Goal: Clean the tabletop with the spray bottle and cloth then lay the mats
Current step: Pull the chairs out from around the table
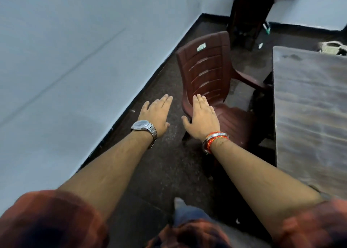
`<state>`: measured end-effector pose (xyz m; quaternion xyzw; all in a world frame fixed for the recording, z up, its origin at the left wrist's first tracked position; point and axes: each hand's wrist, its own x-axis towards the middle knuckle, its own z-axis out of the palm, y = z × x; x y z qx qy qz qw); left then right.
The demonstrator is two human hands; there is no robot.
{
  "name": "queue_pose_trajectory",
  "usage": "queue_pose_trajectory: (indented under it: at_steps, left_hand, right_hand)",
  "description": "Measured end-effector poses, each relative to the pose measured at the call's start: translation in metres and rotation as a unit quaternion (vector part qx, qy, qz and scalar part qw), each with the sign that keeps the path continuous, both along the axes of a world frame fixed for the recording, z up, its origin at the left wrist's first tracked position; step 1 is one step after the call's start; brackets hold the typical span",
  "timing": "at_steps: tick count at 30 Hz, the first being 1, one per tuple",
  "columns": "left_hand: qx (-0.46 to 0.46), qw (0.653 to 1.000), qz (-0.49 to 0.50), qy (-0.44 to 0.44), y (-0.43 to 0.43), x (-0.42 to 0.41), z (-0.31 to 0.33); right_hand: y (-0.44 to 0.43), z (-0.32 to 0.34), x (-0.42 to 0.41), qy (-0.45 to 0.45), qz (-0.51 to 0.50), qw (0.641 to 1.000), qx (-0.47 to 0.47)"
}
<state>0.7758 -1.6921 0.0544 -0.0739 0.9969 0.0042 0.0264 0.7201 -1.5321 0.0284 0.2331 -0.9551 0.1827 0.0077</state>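
My left hand (156, 113) and my right hand (202, 117) are stretched out in front of me with straight fingers, palms down, holding nothing. They hover over the dark floor, left of the table. The grey wood-grain tabletop (309, 107) fills the right side of the head view, and its surface looks streaked. A pale bundle, perhaps a cloth (333, 47), lies at the table's far edge. No spray bottle or mats can be seen.
A dark red plastic chair (208, 69) stands just beyond my right hand, pushed against the table's left side. A pale blue wall (75, 60) runs along the left. Dark furniture (246, 16) stands in the far corner. My leg and foot show below.
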Motion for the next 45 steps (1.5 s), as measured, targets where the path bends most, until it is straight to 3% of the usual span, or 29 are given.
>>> queue_pose_trajectory:
  at_steps: [14, 20, 22, 26, 31, 36, 38, 42, 45]
  left_hand:
    - [-0.074, 0.984, -0.154, -0.045, -0.149, -0.342, -0.004]
    - [-0.113, 0.947, -0.296, -0.06, -0.164, -0.486, -0.016]
    - [-0.151, 0.918, -0.364, -0.052, -0.159, -0.532, -0.023]
    - [-0.215, 0.826, -0.519, -0.032, -0.147, -0.621, -0.044]
    - [-0.237, 0.678, -0.695, -0.04, -0.117, -0.706, -0.063]
    - [-0.16, 0.509, -0.846, 0.006, -0.101, -0.746, -0.07]
    - [-0.146, 0.46, -0.876, 0.012, -0.095, -0.754, -0.074]
    - [-0.107, 0.442, -0.89, 0.012, -0.093, -0.75, -0.076]
    - [-0.103, 0.469, -0.877, -0.002, -0.093, -0.746, -0.079]
  right_hand:
    - [-0.149, -0.007, -0.288, -0.03, -0.153, 0.987, -0.051]
    - [-0.182, -0.015, -0.383, -0.059, -0.24, 0.966, -0.077]
    - [-0.191, -0.02, -0.414, -0.078, -0.283, 0.951, -0.094]
    - [-0.207, -0.032, -0.477, -0.137, -0.366, 0.911, -0.132]
    - [-0.225, -0.041, -0.525, -0.217, -0.48, 0.838, -0.14]
    - [-0.245, -0.041, -0.548, -0.241, -0.587, 0.76, -0.14]
    - [-0.257, -0.04, -0.551, -0.239, -0.615, 0.739, -0.134]
    - [-0.276, -0.047, -0.554, -0.212, -0.662, 0.713, -0.087]
    - [-0.279, -0.05, -0.552, -0.165, -0.667, 0.725, -0.047]
